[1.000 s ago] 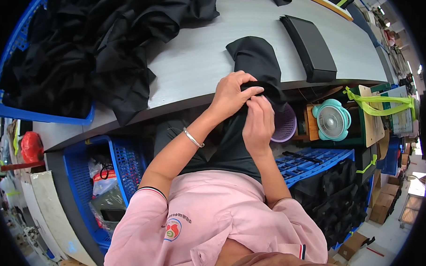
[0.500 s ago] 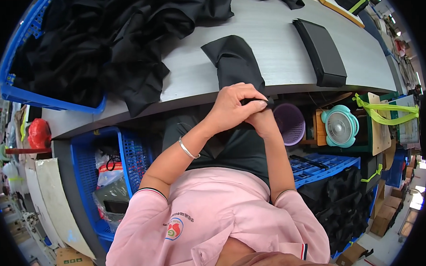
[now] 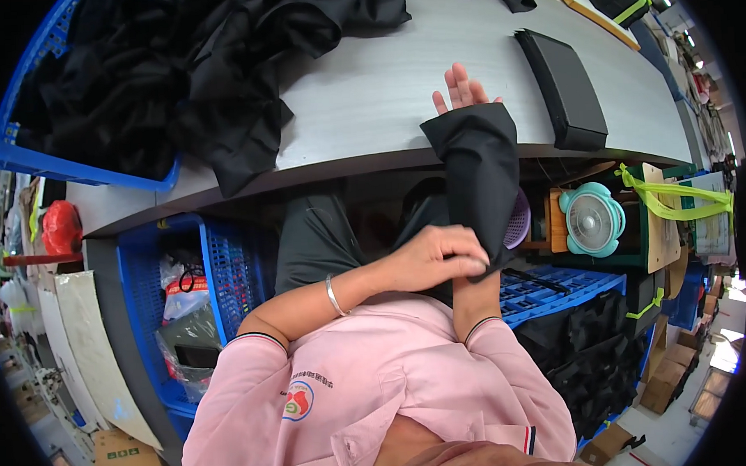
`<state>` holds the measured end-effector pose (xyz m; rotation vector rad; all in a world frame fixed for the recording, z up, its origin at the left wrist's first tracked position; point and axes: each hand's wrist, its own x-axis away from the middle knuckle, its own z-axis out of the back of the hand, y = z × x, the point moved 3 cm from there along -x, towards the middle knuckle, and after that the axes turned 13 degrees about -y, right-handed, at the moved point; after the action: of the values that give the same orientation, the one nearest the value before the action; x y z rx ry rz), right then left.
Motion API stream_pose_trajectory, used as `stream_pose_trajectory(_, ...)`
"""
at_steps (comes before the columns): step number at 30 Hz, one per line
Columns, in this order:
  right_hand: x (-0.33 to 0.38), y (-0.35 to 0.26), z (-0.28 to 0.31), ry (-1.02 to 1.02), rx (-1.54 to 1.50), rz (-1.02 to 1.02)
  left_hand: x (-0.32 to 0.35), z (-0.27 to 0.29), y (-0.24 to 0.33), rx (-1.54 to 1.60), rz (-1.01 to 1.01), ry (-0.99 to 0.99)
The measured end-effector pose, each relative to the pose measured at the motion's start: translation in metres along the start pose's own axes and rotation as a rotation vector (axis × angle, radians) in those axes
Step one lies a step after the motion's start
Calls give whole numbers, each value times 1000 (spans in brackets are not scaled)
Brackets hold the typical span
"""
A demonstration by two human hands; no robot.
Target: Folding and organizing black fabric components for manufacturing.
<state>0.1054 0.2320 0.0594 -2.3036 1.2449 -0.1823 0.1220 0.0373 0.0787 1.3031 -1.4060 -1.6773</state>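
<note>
A black fabric sleeve [image 3: 479, 168] covers most of my right forearm, from near the elbow to the hand. My right hand [image 3: 464, 90] comes out of its far end above the grey table, palm partly hidden in the cloth and fingers stretched out. Nothing is held in those fingers. Close to my body, my left hand [image 3: 440, 258] pinches the sleeve's near edge on the forearm, its fingertips bent around the cloth. A silver bangle [image 3: 333, 295] circles my left wrist.
Black cloth pieces [image 3: 245, 98] spill from a blue basket [image 3: 83, 171] at the left of the grey table [image 3: 360, 94]. A stack of black pieces [image 3: 563, 91] lies at the right. Below are a blue crate [image 3: 214, 280], a purple basket [image 3: 517, 220] and a teal fan [image 3: 592, 219].
My right arm has pushed forward through the sleeve, so its fingers now show at the far end. The left hand has drawn the near edge back toward my elbow.
</note>
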Motion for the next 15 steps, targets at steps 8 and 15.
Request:
stream_pose_trajectory(8,77,36,10,-31,226,53,-9,68,16,-510,-26,649)
stream_pose_trajectory(15,194,26,-41,-280,917,-254,5,194,-21,-473,91,1070)
